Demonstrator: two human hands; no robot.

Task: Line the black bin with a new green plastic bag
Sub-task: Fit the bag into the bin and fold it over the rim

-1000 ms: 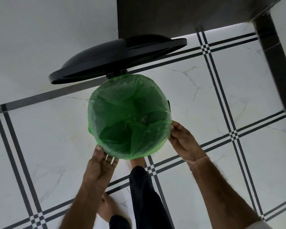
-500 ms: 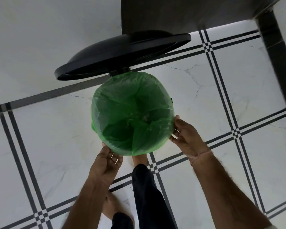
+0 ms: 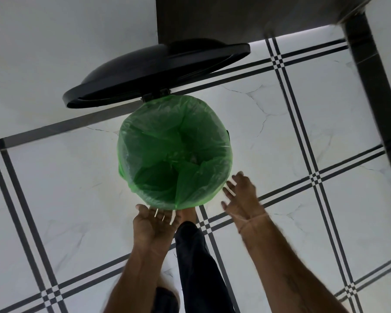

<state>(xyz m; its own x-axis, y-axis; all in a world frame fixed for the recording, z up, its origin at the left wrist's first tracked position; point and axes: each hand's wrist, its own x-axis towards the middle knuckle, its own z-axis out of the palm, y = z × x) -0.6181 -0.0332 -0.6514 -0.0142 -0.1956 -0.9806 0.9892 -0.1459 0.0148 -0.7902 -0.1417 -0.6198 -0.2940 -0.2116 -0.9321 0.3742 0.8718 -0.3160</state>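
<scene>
Under the green bag (image 3: pixel 174 152), the bin is hidden.

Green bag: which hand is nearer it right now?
Left. The left hand sits at the green bag's near edge, fingers reaching under its fold. The right hand is spread open just off its right side, apart.

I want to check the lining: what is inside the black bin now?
Inside is only the green bag, its mouth folded out over the rim and its film crumpled at the bottom. The bin's own walls and floor are covered, so nothing under the bag can be seen.
</scene>
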